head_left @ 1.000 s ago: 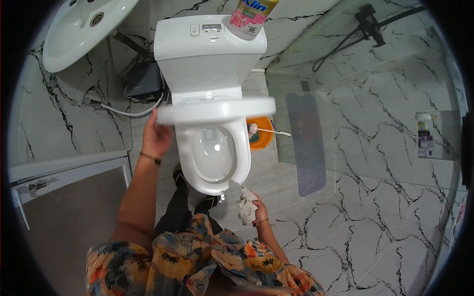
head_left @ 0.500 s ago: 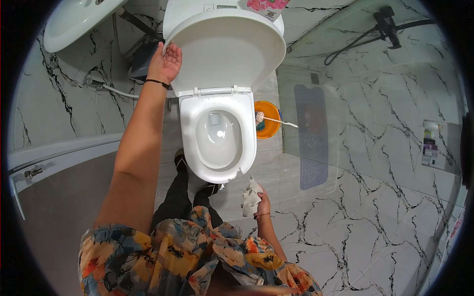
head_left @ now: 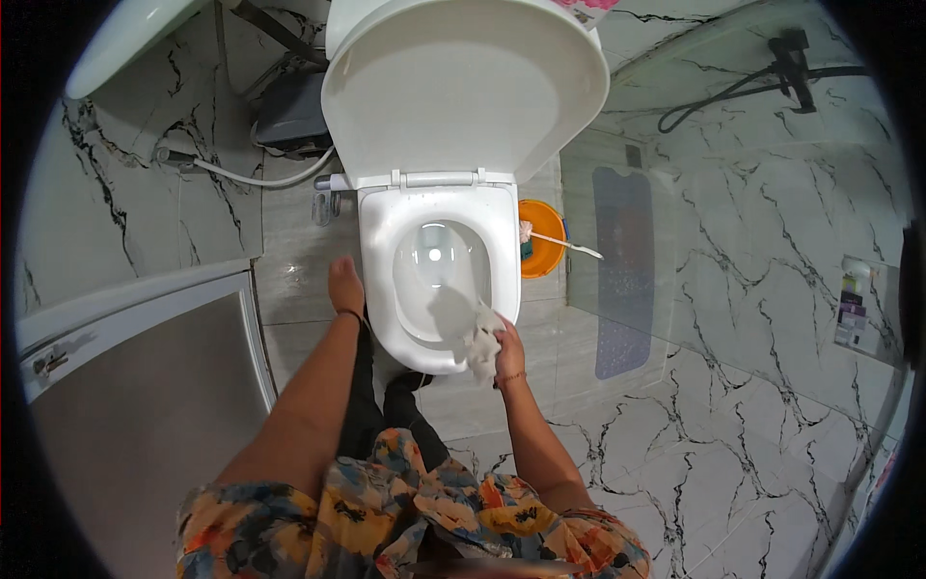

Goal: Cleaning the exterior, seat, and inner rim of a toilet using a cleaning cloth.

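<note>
The white toilet point(head_left: 375, 251) stands in front of me with its lid point(head_left: 463, 96) raised and its bowl uncovered. My right hand point(head_left: 508, 352) is closed on a crumpled piece of toilet paper point(head_left: 481, 345), held at the bowl's near right rim. Whether the paper touches the rim I cannot make out. Just off the left side of the bowl is my left hand point(head_left: 345, 287), with its fingers foreshortened and blurred, so their pose does not show.
An orange bucket point(head_left: 551, 261) with a white-handled brush point(head_left: 564, 243) stands right of the toilet. Beyond the glass lies a grey bath mat point(head_left: 623, 280). A dark grey bin point(head_left: 291, 111) and a spray hose point(head_left: 251, 179) are at left, below a washbasin point(head_left: 121, 43).
My left hand has come down from beside the raised lid to the left side of the bowl. The right hand has moved up with the paper to the bowl's near rim.
</note>
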